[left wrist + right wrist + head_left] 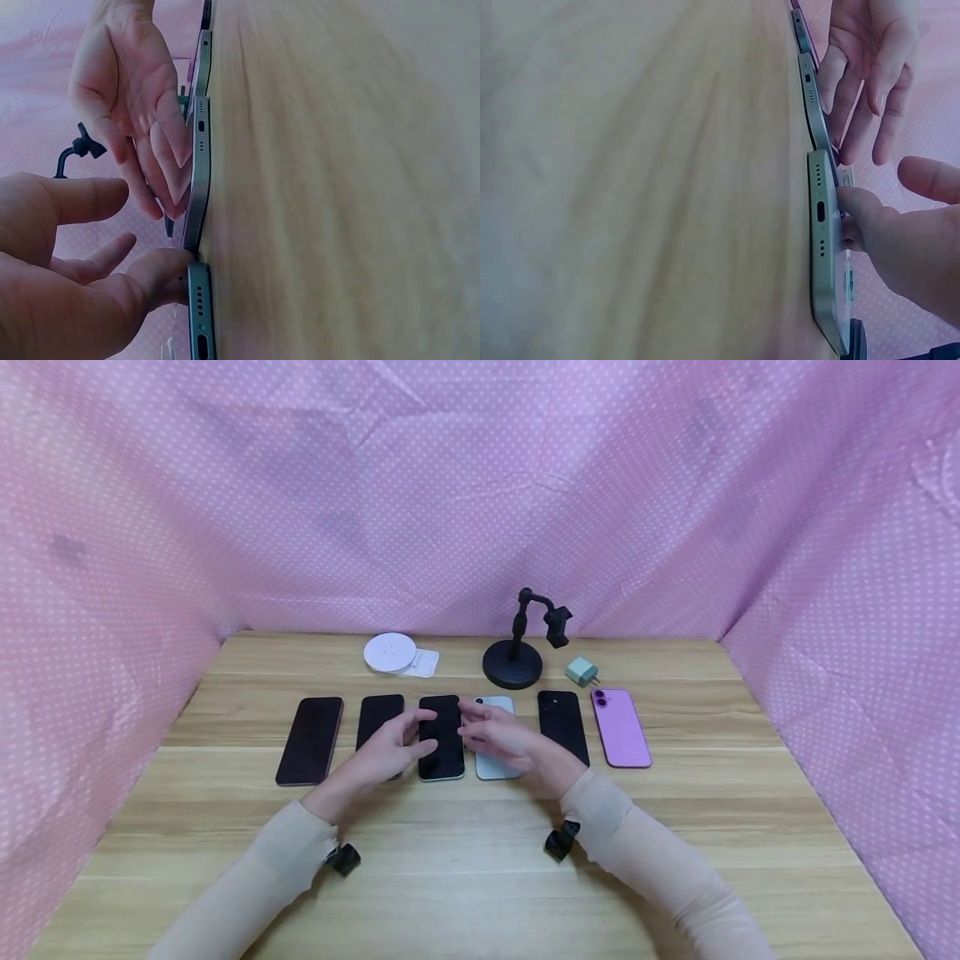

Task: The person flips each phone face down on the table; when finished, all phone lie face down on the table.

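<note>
Several smartphones lie flat in a row. A black-screened phone [442, 747] with a pale frame lies between the two hands. My left hand [385, 748] hovers at its left edge, thumb and fingers spread, overlapping the dark phone [372, 714] beside it. From the other side my right hand [501, 737] reaches in, fingers loosely extended, over a white phone [495, 770] lying back up. In the left wrist view, lower fingers of the left hand reach down to the gap by the middle phone's metal edge [200, 169]. Neither hand grips a phone.
A dark phone [309, 742] lies far left; a black phone [562, 722] and a lilac phone [624, 731] lie right. Behind stand a round white charging pad [390, 652], a black phone stand [513, 665] and a green plug adapter [581, 671]. Pink dotted cloth [480, 510] surrounds the table.
</note>
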`<state>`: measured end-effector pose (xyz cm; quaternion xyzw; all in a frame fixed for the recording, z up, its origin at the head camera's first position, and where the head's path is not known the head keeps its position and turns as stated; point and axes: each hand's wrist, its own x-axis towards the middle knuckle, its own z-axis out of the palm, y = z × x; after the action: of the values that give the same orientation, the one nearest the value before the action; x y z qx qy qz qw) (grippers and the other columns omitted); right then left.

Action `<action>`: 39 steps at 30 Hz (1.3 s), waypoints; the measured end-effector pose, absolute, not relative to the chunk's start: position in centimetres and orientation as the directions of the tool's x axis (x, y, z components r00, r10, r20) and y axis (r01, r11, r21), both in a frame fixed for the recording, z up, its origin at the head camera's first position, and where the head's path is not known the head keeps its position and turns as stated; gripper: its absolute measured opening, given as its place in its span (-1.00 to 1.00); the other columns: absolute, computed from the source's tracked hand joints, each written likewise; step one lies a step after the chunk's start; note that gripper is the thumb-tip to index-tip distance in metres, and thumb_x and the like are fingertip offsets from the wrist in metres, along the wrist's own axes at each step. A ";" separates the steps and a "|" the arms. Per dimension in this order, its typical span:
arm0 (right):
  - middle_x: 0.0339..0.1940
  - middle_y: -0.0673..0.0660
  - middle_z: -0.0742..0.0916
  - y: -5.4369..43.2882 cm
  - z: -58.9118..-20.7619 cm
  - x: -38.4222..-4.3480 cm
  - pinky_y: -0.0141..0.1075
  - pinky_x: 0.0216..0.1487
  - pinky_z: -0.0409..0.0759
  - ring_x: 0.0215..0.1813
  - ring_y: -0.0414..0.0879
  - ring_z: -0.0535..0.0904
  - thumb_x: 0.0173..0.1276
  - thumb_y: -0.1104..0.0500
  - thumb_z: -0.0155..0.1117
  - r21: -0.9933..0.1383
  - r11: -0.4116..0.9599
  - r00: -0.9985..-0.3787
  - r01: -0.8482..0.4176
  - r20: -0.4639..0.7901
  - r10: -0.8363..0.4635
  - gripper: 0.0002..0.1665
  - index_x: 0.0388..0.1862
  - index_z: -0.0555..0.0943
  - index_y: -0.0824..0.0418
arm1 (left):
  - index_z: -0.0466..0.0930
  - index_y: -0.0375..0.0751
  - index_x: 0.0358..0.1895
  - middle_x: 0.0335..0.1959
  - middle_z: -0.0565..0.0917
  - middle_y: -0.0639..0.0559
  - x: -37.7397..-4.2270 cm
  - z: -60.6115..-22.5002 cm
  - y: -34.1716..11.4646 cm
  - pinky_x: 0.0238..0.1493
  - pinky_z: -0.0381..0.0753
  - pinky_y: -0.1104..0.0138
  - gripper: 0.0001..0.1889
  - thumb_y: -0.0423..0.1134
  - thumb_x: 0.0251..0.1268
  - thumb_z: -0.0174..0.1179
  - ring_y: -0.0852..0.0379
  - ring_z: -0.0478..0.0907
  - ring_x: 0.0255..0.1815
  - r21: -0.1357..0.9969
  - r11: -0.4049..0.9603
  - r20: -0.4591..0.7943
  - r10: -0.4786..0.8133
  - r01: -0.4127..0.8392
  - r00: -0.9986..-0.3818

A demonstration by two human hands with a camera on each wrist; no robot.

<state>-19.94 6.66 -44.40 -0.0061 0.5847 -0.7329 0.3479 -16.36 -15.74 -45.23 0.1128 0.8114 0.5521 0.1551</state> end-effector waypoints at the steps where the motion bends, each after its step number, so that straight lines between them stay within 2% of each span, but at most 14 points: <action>1: 0.68 0.17 0.07 6.7 -44.3 -20.0 -0.07 0.55 0.20 0.64 0.01 0.00 0.50 0.45 0.05 -0.859 -0.076 -0.757 0.506 -0.400 -0.516 -0.17 0.65 0.02 0.28 | 0.33 -0.33 0.44 0.52 0.26 -0.33 -16.4 -45.2 -15.7 0.55 0.09 -0.04 -0.48 -0.35 0.49 0.19 -0.21 0.11 0.56 0.933 0.359 -0.128 0.355 0.009 -0.926; 12: 0.68 0.16 0.05 7.1 -44.0 -20.4 -0.07 0.57 0.14 0.63 0.02 -0.02 0.50 0.48 -0.05 -0.823 -0.166 -0.751 0.543 -0.388 -0.535 -0.19 0.66 -0.04 0.32 | 0.30 -0.37 0.46 0.51 0.29 -0.27 -17.0 -44.7 -15.2 0.56 0.08 0.00 -0.46 -0.35 0.50 0.18 -0.19 0.10 0.57 0.939 0.342 -0.157 0.348 -0.031 -0.924; 19: 0.66 0.23 0.14 7.6 -43.9 -20.5 -0.03 0.59 0.08 0.62 0.08 0.06 0.57 0.44 -0.11 -0.801 -0.206 -0.733 0.562 -0.367 -0.573 -0.24 0.66 -0.06 0.32 | 0.25 -0.38 0.48 0.52 0.27 -0.28 -16.7 -44.8 -15.1 0.57 0.08 0.02 -0.43 -0.36 0.50 0.18 -0.17 0.09 0.58 0.941 0.335 -0.175 0.343 -0.054 -0.923; 26: 0.66 0.25 0.11 7.3 -43.9 -20.5 0.02 0.59 0.05 0.63 0.09 0.04 0.58 0.42 -0.11 -0.804 -0.203 -0.733 0.559 -0.365 -0.573 -0.24 0.66 -0.08 0.32 | 0.27 -0.38 0.47 0.50 0.29 -0.30 -16.6 -44.3 -15.4 0.57 0.08 0.03 -0.44 -0.35 0.50 0.18 -0.15 0.12 0.57 0.938 0.344 -0.164 0.333 -0.043 -0.929; 39: 0.66 0.24 0.11 7.6 -44.1 -20.5 -0.02 0.59 0.09 0.62 0.10 0.04 0.59 0.41 -0.12 -0.810 -0.215 -0.742 0.546 -0.347 -0.574 -0.27 0.65 -0.04 0.33 | 0.26 -0.42 0.46 0.51 0.27 -0.31 -16.8 -44.8 -15.5 0.58 0.04 0.03 -0.45 -0.38 0.50 0.17 -0.16 0.06 0.59 0.952 0.305 -0.151 0.366 -0.035 -0.918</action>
<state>-20.49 7.63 -44.12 -0.0137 0.5133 -0.7793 0.3591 -16.83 -15.45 -44.77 0.1048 0.7892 0.5799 0.1728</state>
